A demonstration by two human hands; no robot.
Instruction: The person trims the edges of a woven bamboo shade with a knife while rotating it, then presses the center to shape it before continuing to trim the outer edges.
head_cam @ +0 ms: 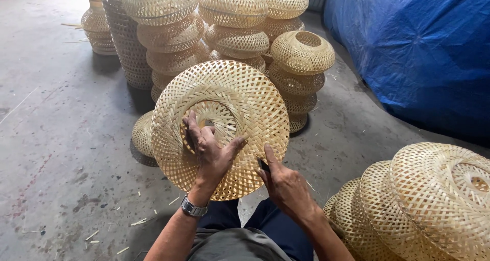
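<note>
A round woven bamboo lampshade (224,103) stands on edge in front of my knees, its open centre hole facing me. My left hand (209,148), with a metal watch on the wrist, lies spread on the weave, and its fingers hook over the rim of the centre hole. My right hand (286,184) is at the shade's lower right edge, closed around a small dark tool (263,165) whose tip touches the weave. Which kind of tool it is I cannot tell.
Tall stacks of similar woven shades (235,21) stand behind on the concrete floor (56,138). Another stack lies on its side at the lower right (434,200). A blue tarpaulin (418,46) covers something at the upper right. Bamboo slivers litter the floor at the lower left.
</note>
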